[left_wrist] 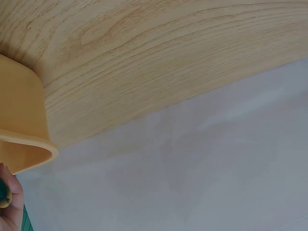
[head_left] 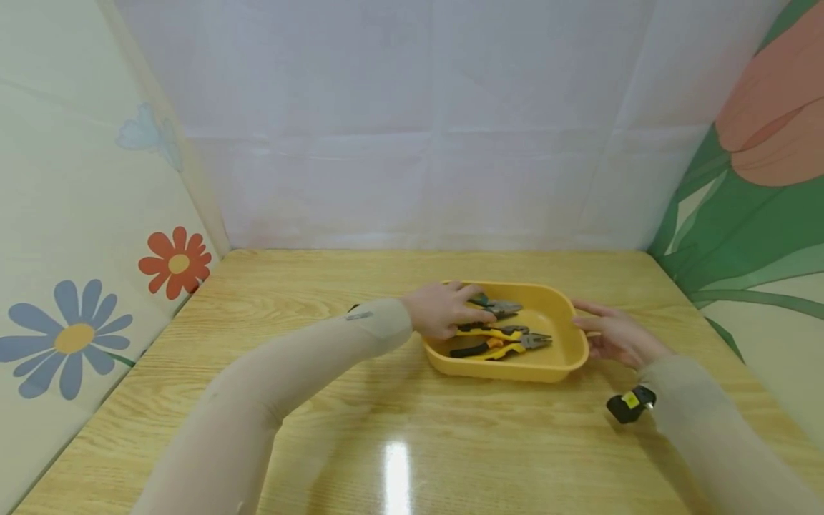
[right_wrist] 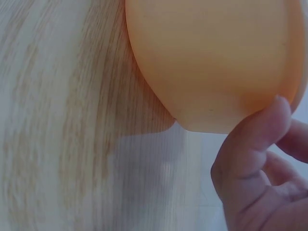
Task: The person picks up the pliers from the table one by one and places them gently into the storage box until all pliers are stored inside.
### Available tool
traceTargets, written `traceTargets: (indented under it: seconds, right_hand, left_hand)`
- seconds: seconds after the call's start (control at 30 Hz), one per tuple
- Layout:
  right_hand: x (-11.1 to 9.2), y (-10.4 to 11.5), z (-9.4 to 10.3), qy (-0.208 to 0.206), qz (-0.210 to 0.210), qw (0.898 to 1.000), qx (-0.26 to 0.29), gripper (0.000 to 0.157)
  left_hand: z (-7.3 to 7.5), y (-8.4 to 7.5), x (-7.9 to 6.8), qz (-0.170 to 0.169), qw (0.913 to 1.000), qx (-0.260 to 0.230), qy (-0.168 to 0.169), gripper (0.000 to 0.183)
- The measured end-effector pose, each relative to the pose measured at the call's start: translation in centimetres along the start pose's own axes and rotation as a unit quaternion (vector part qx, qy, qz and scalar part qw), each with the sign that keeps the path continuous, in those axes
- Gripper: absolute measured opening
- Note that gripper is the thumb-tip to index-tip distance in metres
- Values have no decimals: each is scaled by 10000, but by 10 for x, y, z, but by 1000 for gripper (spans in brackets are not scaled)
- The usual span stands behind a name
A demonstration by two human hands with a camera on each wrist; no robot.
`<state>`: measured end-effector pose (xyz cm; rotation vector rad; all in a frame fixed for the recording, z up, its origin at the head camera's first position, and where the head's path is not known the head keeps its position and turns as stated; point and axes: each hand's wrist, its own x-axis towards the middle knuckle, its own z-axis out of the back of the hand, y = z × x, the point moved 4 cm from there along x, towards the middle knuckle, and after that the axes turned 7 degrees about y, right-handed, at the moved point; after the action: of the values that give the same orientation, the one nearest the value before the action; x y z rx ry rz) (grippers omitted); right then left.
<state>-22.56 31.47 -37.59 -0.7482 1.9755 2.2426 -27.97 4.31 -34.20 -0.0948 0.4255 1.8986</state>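
Note:
A yellow plastic tray [head_left: 502, 370] stands right of centre on the table and holds several pliers. My left hand [head_left: 444, 309] reaches in over the tray's left side. Its fingers grip green-handled pliers [head_left: 481, 300], whose round handle end [left_wrist: 4, 191] shows between the fingers in the left wrist view. Pliers with yellow-and-black handles [head_left: 508, 348] lie on the tray floor nearby. At the tray's right end, my right hand [head_left: 618, 335] touches the outer wall below the rim. A fingertip [right_wrist: 276, 113] presses there in the right wrist view; the other fingertips are partly out of frame.
The wooden table [head_left: 360, 443] reaches back to a pale cloth wall [head_left: 412, 172]. Flower-patterned panels stand at the left and right sides. A small black device [head_left: 631, 404] is strapped at the right wrist.

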Motion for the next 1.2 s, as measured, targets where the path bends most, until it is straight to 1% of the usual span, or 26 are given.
traceTargets:
  seconds: [0.23,0.4,0.53,0.7,0.8,0.93,1.13,1.2]
  right_hand:
    - [0,2,1,-23,-17,10000,48,71]
    - [0,3,1,-67,-69,10000,20,71]
    - [0,3,1,-70,-73,9999,-11,71]
    - [1,3,1,-62,-67,10000,-19,71]
    - [1,2,1,-85,-70,9999,-22,71]
    - [1,0,0,-109,-73,9999,-73,70]
    - [2,-3,2,-115,-62,9999,-114,70]
    - [2,-3,2,-115,-60,9999,-73,70]
  left_hand:
    - [-1,2,8,-7,9999,135,11,61]
    - [0,2,12,-14,9998,181,82,61]
    - [2,1,15,13,9998,135,155,60]
    - [0,3,21,27,9999,0,166,59]
    - [-2,4,25,-64,9998,-68,157,59]
    - [-3,2,30,-224,9994,-110,254,57]
    - [-6,1,34,-258,9981,-206,529,57]
    - [-9,3,36,-295,9977,-297,542,57]
